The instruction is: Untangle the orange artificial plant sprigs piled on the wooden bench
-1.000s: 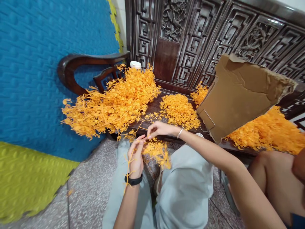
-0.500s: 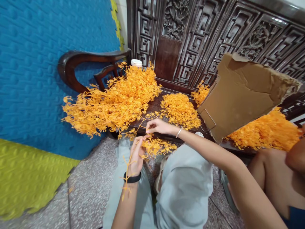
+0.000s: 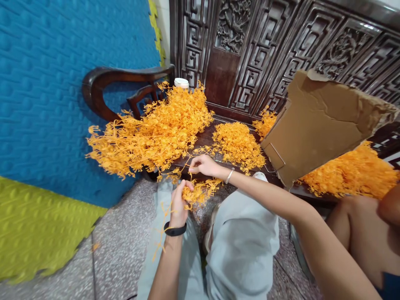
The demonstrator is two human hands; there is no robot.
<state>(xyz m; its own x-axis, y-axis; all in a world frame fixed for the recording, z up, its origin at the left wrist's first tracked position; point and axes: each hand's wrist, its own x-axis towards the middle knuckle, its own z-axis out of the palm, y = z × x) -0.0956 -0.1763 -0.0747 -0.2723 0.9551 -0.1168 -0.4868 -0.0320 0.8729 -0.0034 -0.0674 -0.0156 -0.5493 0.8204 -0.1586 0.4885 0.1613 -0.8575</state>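
Observation:
My left hand (image 3: 178, 206), with a black band at the wrist, is closed around a bunch of orange plastic sprigs (image 3: 201, 193). A thin branched stem (image 3: 162, 233) trails from it down along my forearm. Just above, my right hand (image 3: 204, 165), wearing a silver bracelet, pinches a small orange sprig whose stem hangs under the fingertips; the fingers partly hide it. A big heap of orange sprigs (image 3: 153, 137) lies left of my hands on the dark wooden bench (image 3: 203, 139). Behind my right hand sits a smaller pile of short orange pieces (image 3: 239, 143).
A cardboard piece (image 3: 321, 121) leans over more orange sprigs (image 3: 353, 171) at the right, close to another person's bare leg (image 3: 359, 225). A curved armrest (image 3: 125, 73) and a white roll (image 3: 181, 83) are at the bench's left end. Blue matting (image 3: 46, 83) stands beyond.
My right hand has shifted slightly left and up, apart from the left fingers. The bunch in my left hand has drawn in to the left, and the trailing stem has swung lower.

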